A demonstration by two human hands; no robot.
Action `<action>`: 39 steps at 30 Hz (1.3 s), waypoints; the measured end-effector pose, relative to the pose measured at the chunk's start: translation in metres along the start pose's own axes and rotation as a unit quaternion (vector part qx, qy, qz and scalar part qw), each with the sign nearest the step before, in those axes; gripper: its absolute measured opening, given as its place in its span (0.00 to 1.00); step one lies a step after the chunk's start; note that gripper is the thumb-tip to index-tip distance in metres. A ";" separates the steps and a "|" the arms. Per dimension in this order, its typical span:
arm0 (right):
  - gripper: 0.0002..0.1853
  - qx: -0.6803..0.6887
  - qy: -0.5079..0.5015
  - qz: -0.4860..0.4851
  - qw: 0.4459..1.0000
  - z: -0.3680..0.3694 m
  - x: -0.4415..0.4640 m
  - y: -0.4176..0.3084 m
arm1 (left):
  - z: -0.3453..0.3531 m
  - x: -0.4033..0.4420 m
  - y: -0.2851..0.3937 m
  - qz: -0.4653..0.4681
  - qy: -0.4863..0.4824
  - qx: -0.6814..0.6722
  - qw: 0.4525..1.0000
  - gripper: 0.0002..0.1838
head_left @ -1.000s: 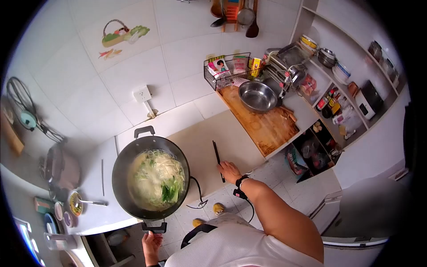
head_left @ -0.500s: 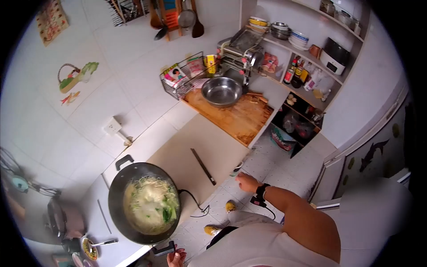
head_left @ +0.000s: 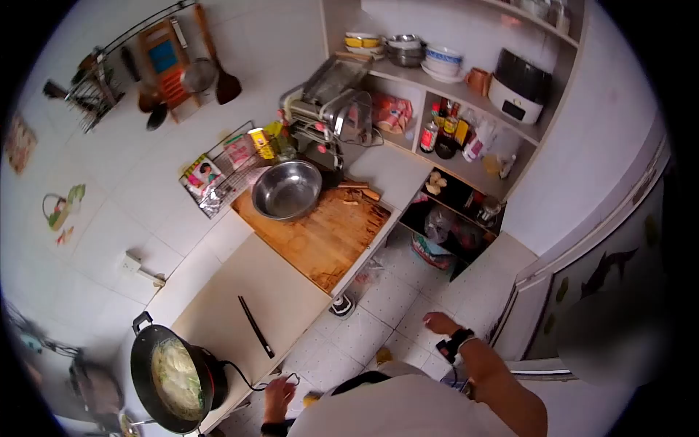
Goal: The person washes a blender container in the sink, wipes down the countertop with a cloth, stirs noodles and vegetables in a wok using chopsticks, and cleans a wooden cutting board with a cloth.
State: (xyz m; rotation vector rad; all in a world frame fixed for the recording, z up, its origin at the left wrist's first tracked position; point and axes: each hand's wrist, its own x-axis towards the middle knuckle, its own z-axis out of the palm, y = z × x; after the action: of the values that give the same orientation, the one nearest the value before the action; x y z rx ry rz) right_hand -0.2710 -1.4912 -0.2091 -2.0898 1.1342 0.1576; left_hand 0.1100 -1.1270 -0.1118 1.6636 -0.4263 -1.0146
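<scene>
Standing free of both wok and chopsticks, the two bare hands occupy the lower part of the frame. The left hand [head_left: 278, 399], at lower centre-left, has its fingers loosely parted and appears to grip nothing; it is nearest the looped black cable [head_left: 240, 375]. The right hand [head_left: 439, 323], right of lower centre, hangs above the floor with its fingers close together; whether they press on one another cannot be told, and no object shows in it. The deep black wok [head_left: 142, 368], holding pale noodles and green leaves [head_left: 175, 371] in cloudy liquid, sits at lower left. The slim black chopsticks [head_left: 255, 326] lie set down on the beige counter [head_left: 211, 313], between wok and wooden board [head_left: 313, 244]. The round stainless-steel bowl [head_left: 286, 191] rests on the board, upper centre-left. Both utensils are thus unheld.
</scene>
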 end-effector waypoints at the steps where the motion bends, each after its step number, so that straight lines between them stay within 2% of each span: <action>1: 0.13 -0.032 -0.011 0.033 0.999 -0.024 -0.007 -0.005 | 0.019 0.028 -0.003 -0.023 -0.022 -0.018 0.999 0.11; 3: 0.13 -0.045 -0.003 0.027 0.999 -0.050 -0.012 0.010 | 0.063 0.066 0.043 -0.176 -0.036 -0.092 0.979 0.10; 5: 0.13 -0.035 0.008 -0.018 0.999 -0.064 -0.006 0.021 | 0.092 0.111 0.061 -0.143 -0.065 -0.081 0.984 0.10; 7: 0.13 -0.058 -0.010 -0.044 0.997 -0.068 0.015 0.029 | 0.114 0.157 0.074 -0.019 -0.100 0.070 0.992 0.11; 9: 0.14 -0.039 -0.044 -0.024 0.998 -0.074 0.043 0.022 | 0.140 0.212 0.102 -0.138 -0.008 -0.137 0.981 0.13; 11: 0.14 -0.024 -0.048 -0.038 0.998 -0.086 0.069 0.001 | 0.137 0.276 0.096 0.030 -0.067 -0.069 0.995 0.18; 12: 0.14 0.012 -0.069 -0.028 0.997 -0.095 0.083 -0.012 | 0.142 0.299 0.114 -0.032 -0.012 -0.226 0.973 0.20; 13: 0.15 0.047 -0.090 -0.018 0.995 -0.101 0.096 -0.020 | 0.145 0.321 0.129 -0.091 0.043 -0.378 0.920 0.24; 14: 0.14 0.059 -0.070 -0.074 0.993 -0.108 0.109 -0.024 | 0.146 0.339 0.137 -0.090 0.047 -0.383 0.918 0.24; 16: 0.14 0.037 -0.091 -0.071 0.993 -0.132 0.131 -0.038 | 0.142 0.374 0.156 -0.098 0.128 -0.458 0.874 0.27; 18: 0.16 -0.009 -0.111 -0.074 0.991 -0.154 0.160 -0.037 | 0.137 0.394 0.163 -0.097 0.137 -0.469 0.867 0.27; 21: 0.16 -0.030 -0.134 -0.073 0.988 -0.196 0.200 -0.035 | 0.136 0.407 0.167 -0.110 0.169 -0.465 0.862 0.21; 23: 0.14 -0.053 -0.142 -0.041 0.988 -0.208 0.237 -0.033 | 0.133 0.412 0.170 -0.063 0.179 -0.401 0.896 0.15; 24: 0.12 -0.071 -0.057 -0.135 0.987 -0.209 0.256 -0.028 | 0.136 0.412 0.173 -0.062 0.225 -0.404 0.884 0.10; 25: 0.10 -0.086 0.027 -0.226 0.970 -0.208 0.269 -0.022 | 0.136 0.414 0.171 -0.070 0.235 -0.405 0.881 0.10; 27: 0.07 -0.044 -0.048 -0.186 0.980 -0.222 0.299 -0.043 | 0.130 0.409 0.162 0.009 0.204 -0.418 0.885 0.08; 28: 0.06 -0.030 -0.020 -0.200 0.979 -0.228 0.310 -0.066 | 0.135 0.403 0.175 -0.002 0.237 -0.434 0.869 0.07; 30: 0.04 -0.001 0.027 -0.239 0.971 -0.239 0.334 -0.113 | 0.137 0.384 0.176 0.007 0.243 -0.439 0.865 0.06; 31: 0.05 0.014 0.044 -0.263 0.964 -0.243 0.349 -0.130 | 0.140 0.370 0.176 0.020 0.240 -0.444 0.863 0.06; 33: 0.08 0.001 0.090 -0.296 0.951 -0.244 0.376 -0.166 | 0.149 0.333 0.178 -0.015 0.287 -0.425 0.858 0.07; 34: 0.08 -0.001 0.076 -0.305 0.949 -0.241 0.389 -0.179 | 0.152 0.314 0.172 -0.013 0.290 -0.410 0.865 0.06; 36: 0.14 -0.097 0.119 -0.339 0.928 -0.236 0.416 -0.203 | 0.163 0.277 0.167 -0.018 0.312 -0.380 0.870 0.06; 37: 0.14 -0.095 0.111 -0.353 0.924 -0.235 0.426 -0.211 | 0.171 0.261 0.169 -0.026 0.331 -0.367 0.869 0.06; 39: 0.17 -0.215 0.061 -0.350 0.910 -0.229 0.440 -0.226 | 0.186 0.239 0.172 -0.031 0.379 -0.350 0.856 0.07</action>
State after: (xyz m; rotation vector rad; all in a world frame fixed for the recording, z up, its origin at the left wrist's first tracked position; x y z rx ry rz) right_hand 0.1147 -1.8630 -0.1087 -2.8032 0.3619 -0.0829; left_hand 0.1348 -1.4700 -0.0600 1.2555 0.4839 -0.3908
